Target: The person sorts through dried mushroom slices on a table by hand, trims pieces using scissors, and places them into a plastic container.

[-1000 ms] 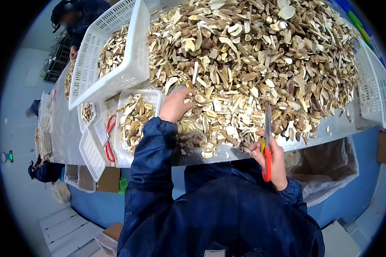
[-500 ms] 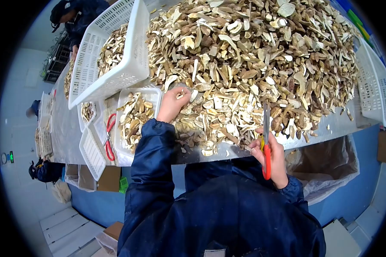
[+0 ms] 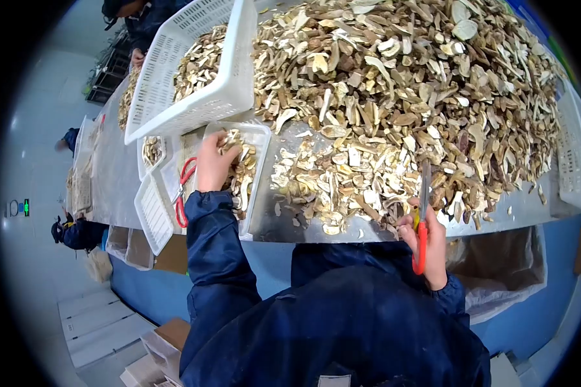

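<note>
My left hand [image 3: 213, 162] is over the white tray [image 3: 265, 145] of sliced dried mushrooms [image 3: 245, 171]. Its thumb and forefinger are apart, right by the slices, and whether a small piece still touches the fingertips is hard to see. In my right hand [image 3: 434, 248] is a pair of scissors [image 3: 421, 238] with red and yellow handles, blades pointing away from me. Its fingertips are close to small mushroom bits at the table's front edge. Loose pale slices [image 3: 336, 174] lie between my hands, before a big mushroom pile [image 3: 394, 84].
A white perforated basket [image 3: 187, 97] with mushrooms stands at the back left. Red-handled scissors [image 3: 184, 193] and a small slatted white tray [image 3: 153, 216] lie left of my hand. Another basket [image 3: 571, 148] is at right; a lined box [image 3: 497, 264] sits below. A co-worker [image 3: 145, 26] works beyond.
My left hand has moved left from the loose slices to the white tray, and its fingers have parted. My right hand keeps the scissors in about the same place. The view has shifted slightly.
</note>
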Tool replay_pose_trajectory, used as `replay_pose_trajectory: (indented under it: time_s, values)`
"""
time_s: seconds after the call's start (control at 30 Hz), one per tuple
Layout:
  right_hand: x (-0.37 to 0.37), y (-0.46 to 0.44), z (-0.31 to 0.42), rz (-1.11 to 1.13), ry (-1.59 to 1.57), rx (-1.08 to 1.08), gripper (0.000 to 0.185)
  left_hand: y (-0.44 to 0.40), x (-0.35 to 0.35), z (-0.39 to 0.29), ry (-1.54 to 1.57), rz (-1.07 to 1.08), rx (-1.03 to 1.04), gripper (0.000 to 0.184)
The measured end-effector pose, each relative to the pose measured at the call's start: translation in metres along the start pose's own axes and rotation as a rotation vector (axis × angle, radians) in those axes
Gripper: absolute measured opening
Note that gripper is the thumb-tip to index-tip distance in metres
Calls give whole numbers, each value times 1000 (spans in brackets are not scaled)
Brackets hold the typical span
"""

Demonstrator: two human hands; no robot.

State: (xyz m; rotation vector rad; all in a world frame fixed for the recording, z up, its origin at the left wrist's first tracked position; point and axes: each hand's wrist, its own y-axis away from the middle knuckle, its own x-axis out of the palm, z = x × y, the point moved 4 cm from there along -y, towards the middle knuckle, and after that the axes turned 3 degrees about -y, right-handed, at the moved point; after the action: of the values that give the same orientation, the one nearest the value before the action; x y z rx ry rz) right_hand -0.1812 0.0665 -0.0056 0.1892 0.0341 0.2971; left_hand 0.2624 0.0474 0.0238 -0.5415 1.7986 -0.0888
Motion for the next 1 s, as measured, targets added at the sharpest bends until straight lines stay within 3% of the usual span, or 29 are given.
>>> replay_pose_trajectory:
  time_s: [0.13, 0.17, 0.2, 0.27, 0.33, 0.53, 0.67, 0.87, 0.9, 1.0]
  values:
    - [3, 2, 3, 15, -21, -31, 47, 0, -6, -49, -19, -80, 190, 27]
    - [3, 2, 3, 13, -21, -36, 48, 3, 0, -65, 149, 152, 2, 22]
    - [2, 3, 2, 10, -14, -34, 48, 10, 19, -67, 307, 239, -80, 19]
    - [1, 2, 0, 15, -6, -36, 49, 20, 32, -106, 358, 467, -43, 17]
    - [0, 3, -1, 8, 12, -39, 50, 25, 54, -121, 359, 552, 1, 19]
    - [-3, 5, -1, -4, -4, -20, 51, 29, 96, -132, 298, 461, 246, 16]
    - [-3, 5, -3, -2, 3, -15, 51, 31, 102, -118, 360, 540, 42, 14]
    - [-2, 3, -3, 10, -2, -20, 50, 25, 103, -91, 1294, 693, -591, 16]
    - [-1, 3, -2, 13, -3, -20, 49, 23, 104, -95, 1242, 721, -590, 13]
    - [0, 2, -2, 17, 11, -29, 48, 22, 108, -119, 658, 663, -28, 11]
